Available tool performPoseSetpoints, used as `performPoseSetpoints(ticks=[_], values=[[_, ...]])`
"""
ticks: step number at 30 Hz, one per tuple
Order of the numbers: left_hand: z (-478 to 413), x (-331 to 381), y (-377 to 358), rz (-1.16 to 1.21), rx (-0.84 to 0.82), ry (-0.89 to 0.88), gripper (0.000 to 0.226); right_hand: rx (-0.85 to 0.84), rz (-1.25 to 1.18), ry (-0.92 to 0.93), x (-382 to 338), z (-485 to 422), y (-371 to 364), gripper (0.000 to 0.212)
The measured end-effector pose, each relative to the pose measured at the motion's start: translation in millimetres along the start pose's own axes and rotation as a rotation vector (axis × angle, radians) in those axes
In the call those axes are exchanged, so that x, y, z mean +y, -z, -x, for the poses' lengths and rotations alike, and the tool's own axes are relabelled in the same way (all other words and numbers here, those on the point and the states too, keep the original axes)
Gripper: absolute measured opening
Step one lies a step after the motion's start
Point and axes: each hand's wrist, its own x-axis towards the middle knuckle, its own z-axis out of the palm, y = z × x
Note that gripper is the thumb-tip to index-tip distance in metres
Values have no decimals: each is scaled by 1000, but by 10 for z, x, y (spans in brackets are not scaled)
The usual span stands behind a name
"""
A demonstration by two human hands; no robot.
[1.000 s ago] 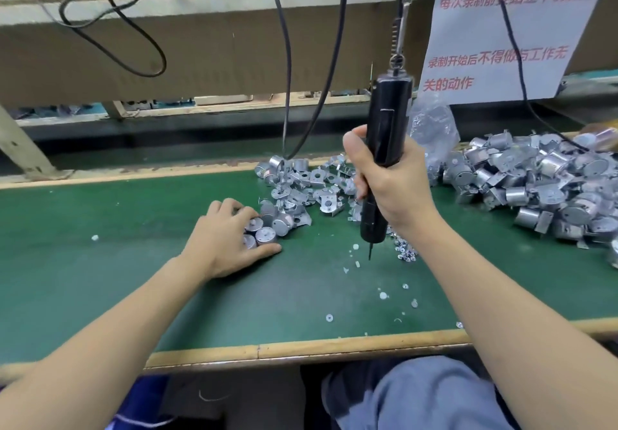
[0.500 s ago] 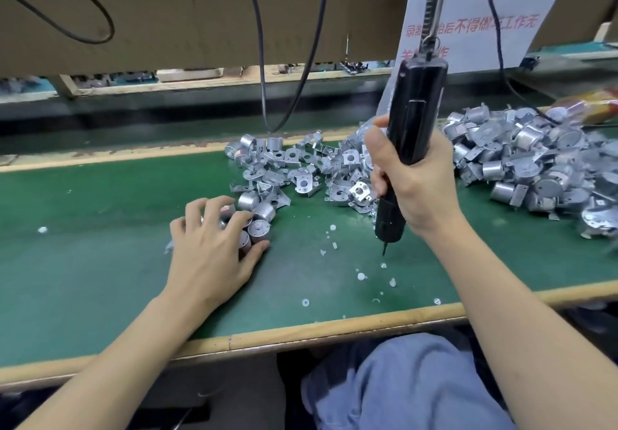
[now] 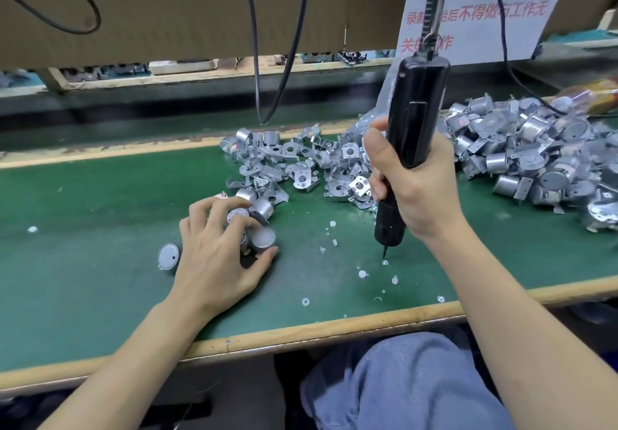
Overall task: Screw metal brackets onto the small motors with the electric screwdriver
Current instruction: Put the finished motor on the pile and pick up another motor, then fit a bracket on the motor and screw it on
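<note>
My left hand (image 3: 217, 259) lies on the green mat (image 3: 100, 215), fingers and thumb curled round a small silver motor (image 3: 262, 240) in a cluster of motors. Another motor (image 3: 168, 256) lies on its side just left of that hand. A heap of metal brackets (image 3: 301, 169) sits behind the hand, towards the middle. My right hand (image 3: 418, 192) grips the black electric screwdriver (image 3: 414, 112) upright, and its bit (image 3: 384, 253) hangs just above the mat, apart from any motor.
A large heap of motors with brackets (image 3: 535, 159) fills the right side of the mat. Small white washers and screws (image 3: 363, 274) are scattered near the wooden front edge (image 3: 301, 332). Black cables (image 3: 267, 88) hang behind, and a paper notice (image 3: 475, 18) is on the back board.
My left hand has pulled a few motors towards the front edge and closed round one. One motor now lies left of that hand. The screwdriver stays upright in my right hand.
</note>
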Motion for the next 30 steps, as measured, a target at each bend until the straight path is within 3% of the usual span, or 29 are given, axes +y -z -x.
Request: performPoseSetpoints(ticks=[10,19,25,30], values=[[11,49,46,45,-45,-153,37,7,5,23,-18,-7,-31,39],[3,71,60,-3,-64,-112,41,12,1,31,-5,-37,-61,47],[6,88,67,-18,-45,-105,27,6,-7,34,-17,-25,-42,47],[1,98,60,-44,-38,-87,30,6,-11,29,-46,-11,-8,47]])
